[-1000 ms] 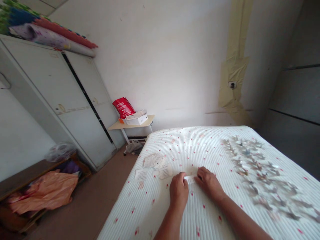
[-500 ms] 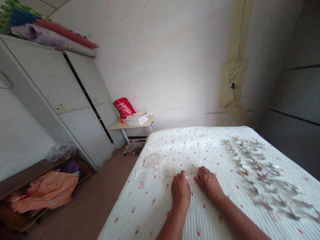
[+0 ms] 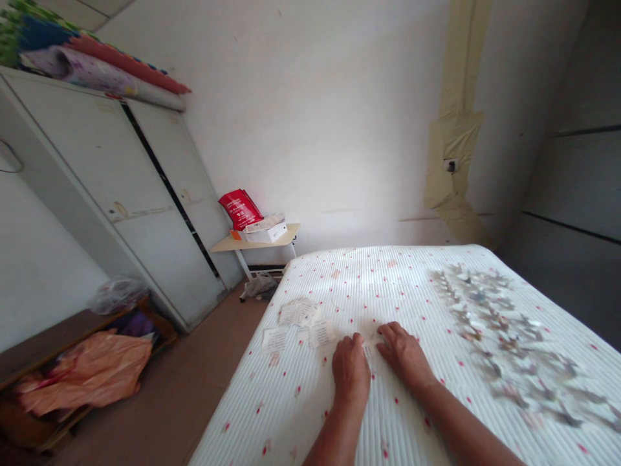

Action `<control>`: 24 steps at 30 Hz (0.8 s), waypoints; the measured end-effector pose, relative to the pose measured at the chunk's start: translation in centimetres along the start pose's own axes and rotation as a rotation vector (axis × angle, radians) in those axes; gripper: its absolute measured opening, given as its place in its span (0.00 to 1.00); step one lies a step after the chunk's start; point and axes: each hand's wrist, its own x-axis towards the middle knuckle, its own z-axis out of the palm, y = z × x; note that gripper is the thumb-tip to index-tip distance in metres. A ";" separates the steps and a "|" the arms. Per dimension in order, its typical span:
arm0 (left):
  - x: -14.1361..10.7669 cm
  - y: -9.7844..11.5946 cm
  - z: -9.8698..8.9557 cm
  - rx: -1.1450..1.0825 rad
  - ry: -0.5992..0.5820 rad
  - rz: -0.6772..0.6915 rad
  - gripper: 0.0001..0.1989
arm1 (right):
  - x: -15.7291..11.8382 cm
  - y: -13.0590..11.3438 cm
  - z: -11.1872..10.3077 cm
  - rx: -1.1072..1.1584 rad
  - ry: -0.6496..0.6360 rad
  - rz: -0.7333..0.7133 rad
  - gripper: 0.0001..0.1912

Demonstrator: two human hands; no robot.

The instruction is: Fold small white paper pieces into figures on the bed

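Bed cover [image 3: 407, 285]: white, ribbed, red-dotted. Paper slip [image 3: 369, 350]: over cover, btwn both hands. L hand [image 3: 350, 369]: fingers curled, close together, at slip's L end; thumb hidden, can't tell if pinched. R hand [image 3: 406, 356]: fingers slightly spread, tips at slip's R end; grip can't be told. Printed sheets [image 3: 295, 314]: L of L hand, partly overlapping. Folded paper pcs. [image 3: 507, 343]: R side, approx. rows, well apart from R hand.
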 end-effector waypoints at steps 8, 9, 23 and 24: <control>0.1 0.1 0.0 0.020 -0.019 -0.005 0.17 | 0.1 -0.1 -0.1 0.003 -0.018 -0.005 0.10; 0.1 0.1 0.0 0.010 -0.017 -0.004 0.17 | 0.1 -0.1 -0.1 0.009 -0.013 -0.004 0.09; 0.7 0.1 -0.7 -0.193 -0.032 -0.071 0.06 | 0.1 0.0 -0.5 0.144 0.036 -0.041 0.06; 0.7 0.0 -0.7 -0.213 -0.033 -0.079 0.05 | 0.1 0.0 -0.6 0.165 0.035 -0.043 0.05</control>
